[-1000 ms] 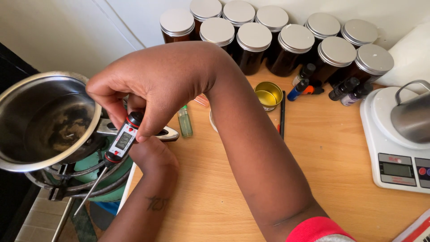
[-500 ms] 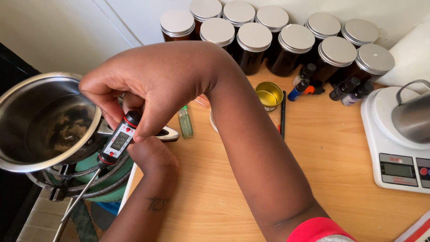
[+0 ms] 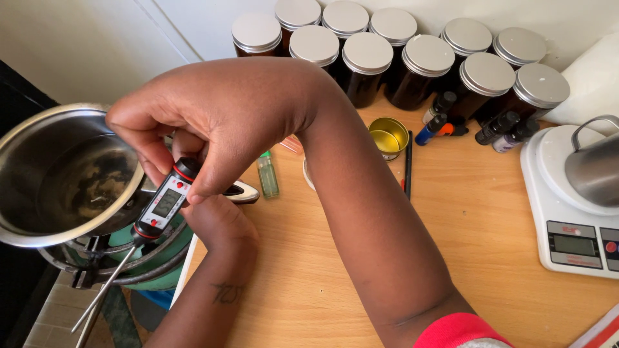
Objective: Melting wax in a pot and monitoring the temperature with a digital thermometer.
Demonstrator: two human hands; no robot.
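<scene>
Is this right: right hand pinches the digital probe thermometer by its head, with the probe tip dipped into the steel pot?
Not quite. The head view shows the right hand pinching the thermometer by its head, but the probe slants down outside the steel pot, past its rim towards the floor, not into it.

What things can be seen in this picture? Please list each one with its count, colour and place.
probe thermometer: one, black and white with red buttons, held beside the pot, probe pointing down left
pot: one, steel, on the burner at left
pot handle: one, steel and black, under the hands
burner: one, green with a metal ring, under the pot
jars: eleven in view, dark with silver lids, along the wall
tin: one, gold, open, before the jars
lighter: one, pale green, on the table
small bottles: several, dark, near the jars
scale: one, white, at right
jug: one, steel, on the scale
table: one, light wood
right hand: holds the thermometer
left hand: at the pot handle
</scene>
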